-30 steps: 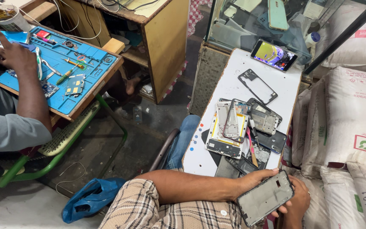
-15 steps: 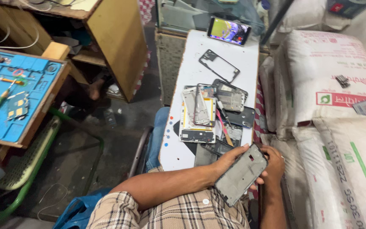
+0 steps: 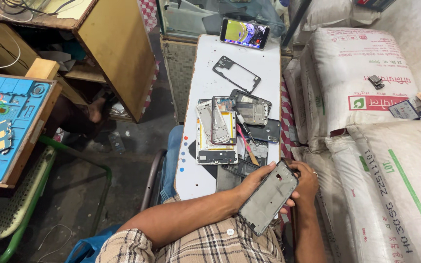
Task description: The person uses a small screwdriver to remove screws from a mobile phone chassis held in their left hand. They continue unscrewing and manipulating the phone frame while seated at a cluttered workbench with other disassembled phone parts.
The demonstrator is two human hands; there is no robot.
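I hold a dark phone frame (image 3: 268, 198) with both hands over my lap, its back side up and tilted. My left hand (image 3: 250, 181) grips its left edge, fingers curled over the top. My right hand (image 3: 306, 181) supports its right edge from behind, a ring on one finger. Just beyond lies a pile of opened phone bodies and frames (image 3: 230, 131) on a white board (image 3: 203, 92). A red-handled tool (image 3: 246, 144) rests among them.
A phone with a lit screen (image 3: 244, 33) stands at the board's far end, a loose black frame (image 3: 236, 74) below it. Large white sacks (image 3: 381, 146) are stacked at the right. A blue repair mat (image 3: 6, 126) with small tools sits at left beside a wooden cabinet (image 3: 108, 53).
The view has swung right, so the blue mat and the other person's arm slid out to the left. My hands keep hold of the phone frame, which stays over my lap.
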